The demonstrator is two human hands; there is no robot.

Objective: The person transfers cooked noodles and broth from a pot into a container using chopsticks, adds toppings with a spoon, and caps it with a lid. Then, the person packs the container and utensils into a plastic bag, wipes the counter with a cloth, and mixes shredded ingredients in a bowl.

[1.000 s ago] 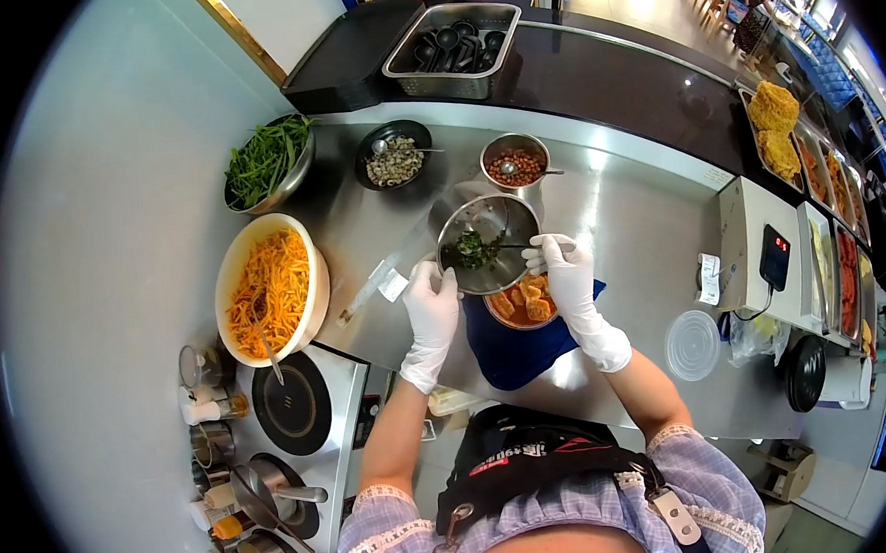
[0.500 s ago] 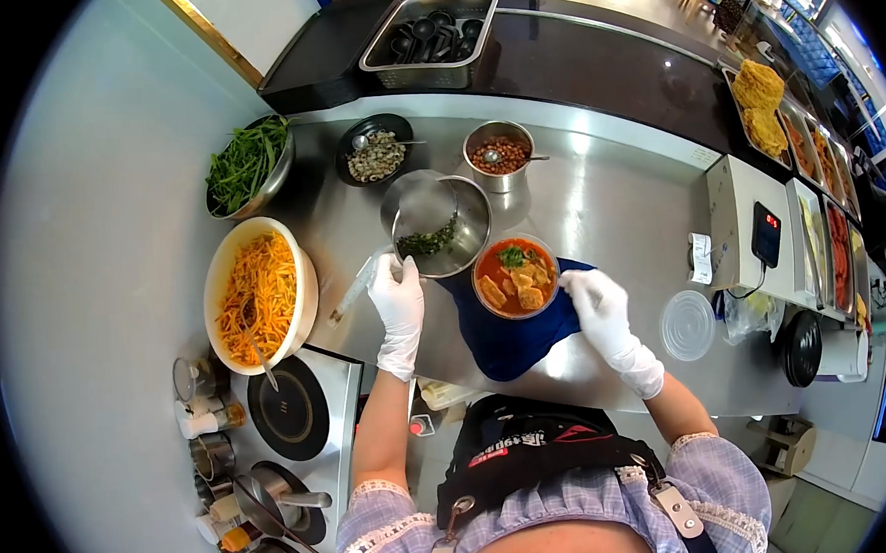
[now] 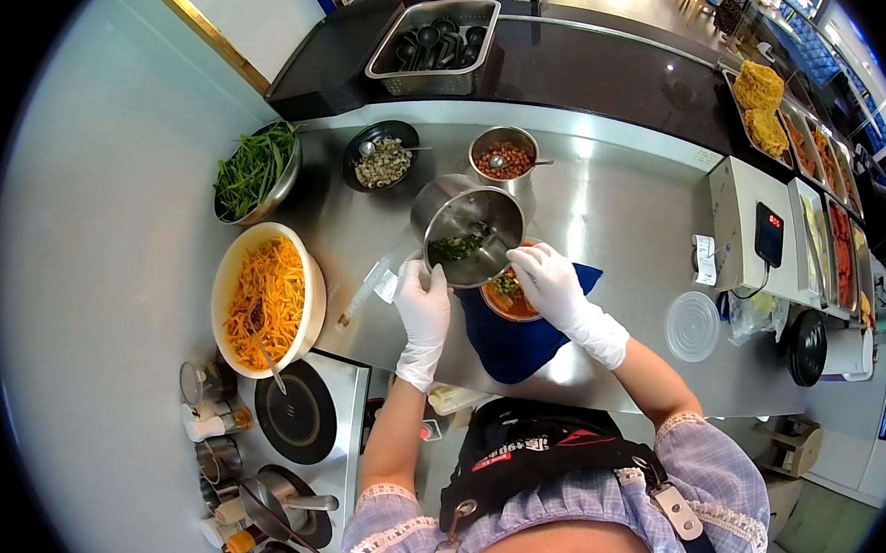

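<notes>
My left hand, in a white glove, grips the rim of a tilted steel bowl holding chopped greens. At the bowl's right edge, my right hand has its gloved fingers pinched together; what they hold is hidden. Partly under the bowl and beside my right hand is a round container of red soup, with green bits on top. It rests on a dark blue cloth.
Around the counter stand a bowl of orange shreds, green vegetables, a black bowl, a steel pot, a clear lid and a scale. Burners lie left.
The steel bowl has moved right, back over the soup container. My right hand has shifted left to the bowl's edge, and more green bits show on the soup.
</notes>
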